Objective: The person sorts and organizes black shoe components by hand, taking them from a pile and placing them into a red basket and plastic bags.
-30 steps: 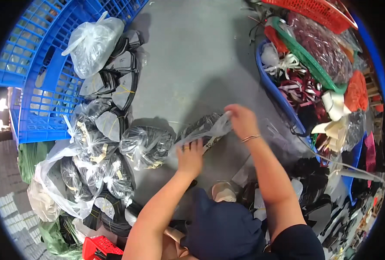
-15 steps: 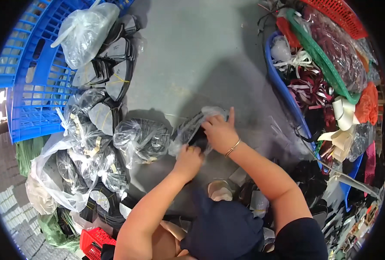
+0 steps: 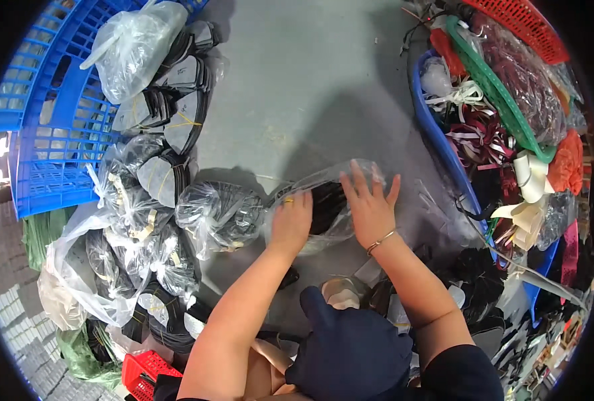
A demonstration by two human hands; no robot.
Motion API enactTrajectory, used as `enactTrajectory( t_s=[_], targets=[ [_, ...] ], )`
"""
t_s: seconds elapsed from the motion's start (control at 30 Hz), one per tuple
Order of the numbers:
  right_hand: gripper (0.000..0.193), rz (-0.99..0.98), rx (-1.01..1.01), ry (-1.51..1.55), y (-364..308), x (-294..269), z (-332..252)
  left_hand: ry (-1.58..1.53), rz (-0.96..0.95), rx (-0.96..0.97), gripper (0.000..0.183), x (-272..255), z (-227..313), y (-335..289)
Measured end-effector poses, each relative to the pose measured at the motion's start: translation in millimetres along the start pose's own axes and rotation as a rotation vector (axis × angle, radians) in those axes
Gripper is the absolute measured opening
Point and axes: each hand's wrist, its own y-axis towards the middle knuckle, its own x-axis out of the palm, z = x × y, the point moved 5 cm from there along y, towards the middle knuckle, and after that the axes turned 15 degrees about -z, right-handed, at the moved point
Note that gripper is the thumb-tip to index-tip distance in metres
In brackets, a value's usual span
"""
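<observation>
1 clear plastic bag (image 3: 331, 240) lay at frame centre, mouth wide, dark pieces (image 3: 327, 206) inside. Right hand (image 3: 375, 215): fingers spread against the bag's right side. Left hand (image 3: 291, 222): at its left side, fingers close together; pinch on film could not be told. Blue crate (image 3: 56, 202): upper left of frame.
</observation>
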Motion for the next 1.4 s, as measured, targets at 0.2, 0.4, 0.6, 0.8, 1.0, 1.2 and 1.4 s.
enactTrajectory(
  t_s=[0.2, 0.4, 0.6, 0.8, 1.0, 1.2, 1.4],
  targets=[
    [0.057, -0.068, 0.135, 0.159, 7.9, -32.9, 13.8, -0.021, -0.077, -0.121, 0.059, 5.6, 6.5, 21.7],
    [0.073, -0.016, 0.118, 0.284, 10.0, -31.4, 12.5, -0.190, -0.275, -0.164, 0.053, 29.5, -0.6, 22.1],
    [0.051, 0.205, 0.029, 0.248, 29.1, -70.7, 11.7, -0.757, -0.249, -0.242, 0.048, 6.8, -37.0, 24.1],
    [0.041, 0.494, -0.113, 0.188, 66.3, -117.6, 14.2, -1.550, -0.003, -0.018, 0.035, -50.1, -33.7, 30.7],
    [0.026, 0.307, -0.145, 0.329, 82.7, -70.4, 13.1, -2.069, 0.133, 0.037, 0.027, -56.4, -46.2, 32.7],
    [0.014, 0.436, -0.246, 1.058, 42.2, -77.3, -25.5, -2.116, 0.278, 0.097, 0.026, -92.1, -53.4, 10.4],
    [0.016, 0.258, -0.346, 1.616, 20.7, -92.6, -42.4, -2.276, 0.273, 0.105, 0.032, -126.8, -58.7, -32.0]
  ],
)
